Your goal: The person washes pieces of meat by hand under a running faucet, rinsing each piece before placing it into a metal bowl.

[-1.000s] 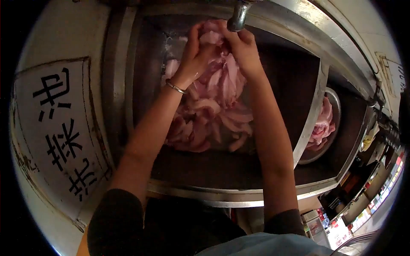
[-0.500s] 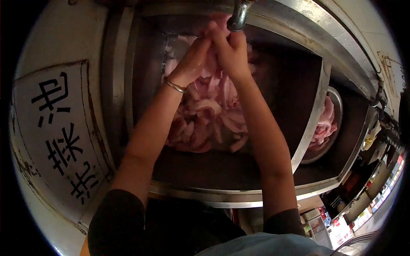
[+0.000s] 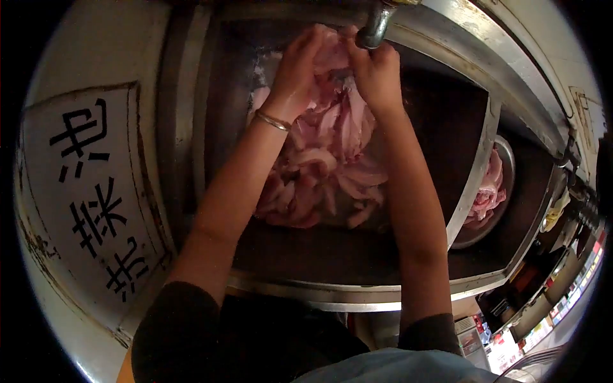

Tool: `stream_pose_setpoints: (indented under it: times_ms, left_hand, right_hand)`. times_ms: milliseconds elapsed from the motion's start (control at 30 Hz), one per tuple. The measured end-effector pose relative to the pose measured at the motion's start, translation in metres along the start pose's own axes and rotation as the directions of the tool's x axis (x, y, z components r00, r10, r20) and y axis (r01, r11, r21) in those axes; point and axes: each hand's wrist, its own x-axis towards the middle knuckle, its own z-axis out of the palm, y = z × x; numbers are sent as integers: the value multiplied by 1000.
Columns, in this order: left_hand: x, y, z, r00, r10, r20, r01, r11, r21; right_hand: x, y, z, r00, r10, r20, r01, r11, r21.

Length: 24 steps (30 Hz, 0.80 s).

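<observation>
Pink and wet-looking, a piece of meat (image 3: 332, 51) is held between both hands at the far end of the sink (image 3: 332, 297). Its near-left side is grasped by the left hand (image 3: 297, 73), its right edge by the right hand (image 3: 380, 73); how firmly the fingertips are pressed cannot be told, as they are partly hidden. The piece should prove soft, limp and slippery, light enough for two hands, and liable to sag or slide if pinched at one thin edge. It would be best taken by its thicker part, with fingers spread beneath.

Just beside the right hand, the tap (image 3: 375, 30) is hung over the sink. Below the hands, strips (image 3: 357, 121) are heaped loosely, some overlapping, in shallow water. A bracelet (image 3: 273, 121) is worn on the left wrist. Past the divider (image 3: 476, 179), more meat (image 3: 488, 191) is held in a round bowl (image 3: 509, 156). At the left, a sign (image 3: 83, 191) is fixed.
</observation>
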Motion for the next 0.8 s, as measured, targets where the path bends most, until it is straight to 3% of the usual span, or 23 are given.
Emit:
stream_pose_setpoints:
  times_ms: [33,67,100,133,167,233,267,300,333,367,433,467,500,567,633,667,733,767,800]
  left_hand:
    - [0,6,4,994,-97,-46,98,995,6]
    - [-1,12,7,994,-95,-49,95,995,5]
    - [-1,19,10,983,-185,-1,185,982,38]
    - [-2,23,12,961,-275,42,271,960,76]
    - [1,17,10,961,-274,40,270,960,78]
    - [7,5,10,990,-48,132,35,994,100]
    - [7,6,11,990,-47,133,34,994,99]
    - [5,8,11,990,37,139,-57,987,148]
    - [3,11,12,982,120,148,-149,969,196]
    - [3,8,12,982,119,147,-147,970,195]
    - [4,2,13,992,-16,122,27,996,-89]
    - [3,2,13,992,-18,124,29,996,-88]
    - [3,3,11,975,-44,216,79,984,-157]
    - [3,6,6,950,-63,306,135,966,-221]
    - [8,8,0,933,-70,353,180,940,-291]
    - [8,7,1,933,-68,352,179,940,-291]
    - [10,3,8,989,34,146,1,972,-234]
    - [12,-2,8,989,34,144,1,972,-235]
    - [15,-9,6,977,152,149,-136,984,-113]
  right_hand:
    - [-3,1,2,998,62,-14,-58,983,172]
    - [-6,2,4,992,125,-16,-112,934,340]
    - [-8,3,4,992,123,-16,-111,934,340]
    - [-11,-1,3,986,163,-35,-118,830,545]
    - [-14,-5,2,977,207,-44,-112,682,722]
    - [-20,-8,-1,991,134,11,-97,653,751]
    - [-21,-8,-2,996,58,63,-85,623,778]
    - [-22,-7,-2,996,60,63,-87,624,777]
    - [-24,-5,0,1000,-10,25,-11,687,726]
    - [-25,-3,0,997,-82,-8,66,741,668]
    - [-19,0,-3,998,-69,-4,55,768,639]
    - [-16,1,-5,998,-56,-2,45,792,609]
    - [-12,1,-6,999,-54,-4,45,791,610]
    - [-7,-6,-9,998,57,-9,-24,554,832]
    - [-11,-4,-1,997,32,-72,36,619,785]
    - [-13,-3,2,991,3,-131,95,678,729]
    - [-23,-9,7,997,23,-78,37,727,685]
    - [-27,-12,8,998,50,-29,-21,772,636]
    - [-26,-13,8,998,50,-26,-22,771,637]
